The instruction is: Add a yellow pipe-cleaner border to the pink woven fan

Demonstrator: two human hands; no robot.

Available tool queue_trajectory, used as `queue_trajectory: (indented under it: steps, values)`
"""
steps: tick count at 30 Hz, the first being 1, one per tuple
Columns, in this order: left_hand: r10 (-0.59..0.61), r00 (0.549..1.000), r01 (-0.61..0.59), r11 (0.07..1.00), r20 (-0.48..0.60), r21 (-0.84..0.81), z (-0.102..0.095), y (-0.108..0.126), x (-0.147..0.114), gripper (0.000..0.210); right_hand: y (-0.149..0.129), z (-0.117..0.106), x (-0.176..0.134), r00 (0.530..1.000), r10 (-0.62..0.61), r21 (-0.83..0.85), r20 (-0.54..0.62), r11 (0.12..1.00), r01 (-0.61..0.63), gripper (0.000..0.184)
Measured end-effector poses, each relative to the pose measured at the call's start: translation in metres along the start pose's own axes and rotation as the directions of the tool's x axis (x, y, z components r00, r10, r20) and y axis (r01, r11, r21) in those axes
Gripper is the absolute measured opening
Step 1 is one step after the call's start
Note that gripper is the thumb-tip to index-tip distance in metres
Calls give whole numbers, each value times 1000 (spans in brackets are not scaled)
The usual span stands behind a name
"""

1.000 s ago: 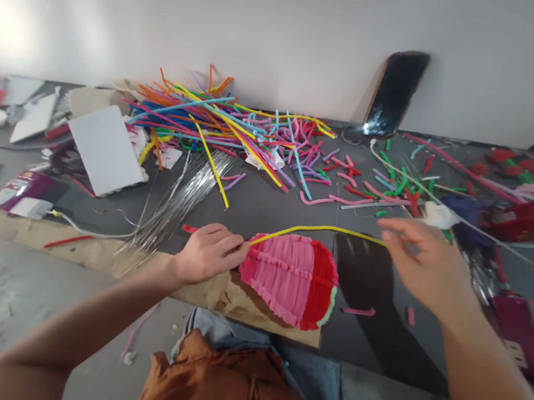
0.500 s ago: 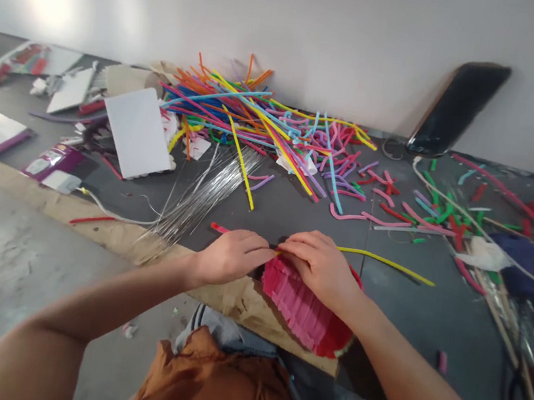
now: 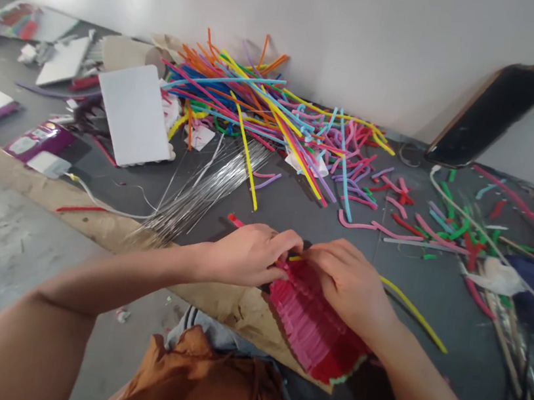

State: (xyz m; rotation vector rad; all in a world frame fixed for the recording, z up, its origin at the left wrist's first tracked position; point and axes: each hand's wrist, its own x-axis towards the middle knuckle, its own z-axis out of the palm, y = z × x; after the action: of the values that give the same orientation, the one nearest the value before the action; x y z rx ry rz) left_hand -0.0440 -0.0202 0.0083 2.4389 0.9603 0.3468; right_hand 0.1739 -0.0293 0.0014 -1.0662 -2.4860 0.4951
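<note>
Hands grip petal and yellow stem, packet leftward.

On the table, the pile of pipe cleaners lies at the back by the wall, with the card to its left, the wires before it and the charger left of the wires. Right of the pile, the phone leans on the wall; at the front, the left hand and right hand meet at the petal, a single pipe cleaner trailing rightward
</note>
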Motion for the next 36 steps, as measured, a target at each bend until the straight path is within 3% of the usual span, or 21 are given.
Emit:
queue_trajectory:
  steps: [4, 8, 14, 24, 30, 32, 33, 35, 36]
  values:
    - [127, 991, -130, 990, 47, 62, -8, 0, 13, 26, 5, -17, 2, 996, 20, 49, 83, 999, -25, 38]
    - [259, 961, -269, 957, 97, 111, -14, 2, 24, 24, 10, -29, 5, 982, 14, 49, 188, 999, -24, 31]
    - [398, 916, -400, 909, 43, 118, -20, 9, 34, 21, 9, -44, 10, 964, -21, -8, 264, 1000, 24, 22]
    - [485, 874, -486, 864, 45, 134, -26, 12, 41, 27, 9, -50, 16, 946, -70, -37, 315, 996, 86, 24]
    - [495, 864, -503, 843, 92, 189, -31, 15, 40, 28, 0, -54, 13, 950, 47, 166, 308, 981, -103, 17]
    - [510, 860, -500, 832, 27, 241, -31, 16, 36, 23, -3, -56, 10, 952, 113, 207, 284, 962, -176, 16]
    - [513, 857, -481, 833, -55, 274, -29, 17, 32, 18, -4, -57, 8, 956, 157, 213, 249, 954, -212, 16]
    - [472, 823, -387, 874, -318, 294, -23, 19, 25, 3, -6, -59, 4, 956, 258, 210, 143, 936, -284, 18]
    - [395, 778, -315, 918, -488, 240, -19, 20, 21, 10, -8, -60, 2, 950, 302, 205, 78, 928, -312, 18]
